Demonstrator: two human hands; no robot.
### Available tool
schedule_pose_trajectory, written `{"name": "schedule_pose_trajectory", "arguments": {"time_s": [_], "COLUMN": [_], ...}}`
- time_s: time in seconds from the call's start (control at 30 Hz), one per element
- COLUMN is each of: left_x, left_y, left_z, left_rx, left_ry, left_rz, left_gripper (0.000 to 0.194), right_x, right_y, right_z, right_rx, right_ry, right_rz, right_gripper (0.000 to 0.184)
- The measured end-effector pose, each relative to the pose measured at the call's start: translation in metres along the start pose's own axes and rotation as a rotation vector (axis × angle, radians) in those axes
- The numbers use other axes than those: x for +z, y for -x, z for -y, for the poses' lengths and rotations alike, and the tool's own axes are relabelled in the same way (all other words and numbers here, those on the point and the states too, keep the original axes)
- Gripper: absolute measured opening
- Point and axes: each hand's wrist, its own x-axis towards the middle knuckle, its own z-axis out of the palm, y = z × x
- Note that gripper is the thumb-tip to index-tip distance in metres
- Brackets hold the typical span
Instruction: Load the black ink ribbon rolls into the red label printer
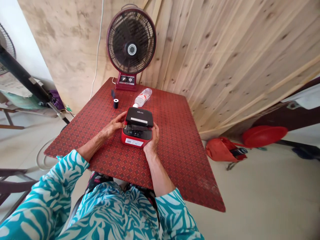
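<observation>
A small red and black box-shaped device (136,140) sits on the patterned red table (172,160) in front of me. It looks like a compact label printer. Its black lid (140,115) stands partly raised, with a pale strip along the near edge. Buttons and a white printed sticker show on the near side. My left hand (115,126) grips the left side, fingers reaching toward the back corner. Against the opposite side, my right hand (153,141) is wrapped with its fingers up along the edge. What lies under the lid is mostly hidden.
Behind the device lies a clear plastic bottle (143,97) on its side. A black spool (115,103) stands to its left. At the table's far edge is a dark red fan (131,43) by the wooden wall. A red bag (221,150) rests on the floor at right.
</observation>
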Motion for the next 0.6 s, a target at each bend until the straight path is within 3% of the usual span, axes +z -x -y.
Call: {"name": "schedule_pose_trajectory", "arguments": {"time_s": [0.4, 0.5, 0.6], "left_x": [-0.005, -0.001, 0.011], "left_y": [0.000, 0.003, 0.005], "left_z": [0.003, -0.008, -0.033], "left_rx": [0.027, 0.069, 0.212], "left_ry": [-0.042, -0.228, -0.612], "left_rz": [0.003, -0.091, -0.241], "left_gripper": [0.081, 0.072, 0.047], "right_x": [-0.004, -0.004, -0.002], "right_y": [-0.003, -0.004, -0.006], "right_z": [-0.007, -0.010, -0.010], "right_rx": [-0.054, -0.039, -0.049], "right_ry": [0.103, 0.092, 0.063], "right_rz": [0.037, 0.040, 0.045], "right_gripper": [0.050, 0.049, 0.046]}}
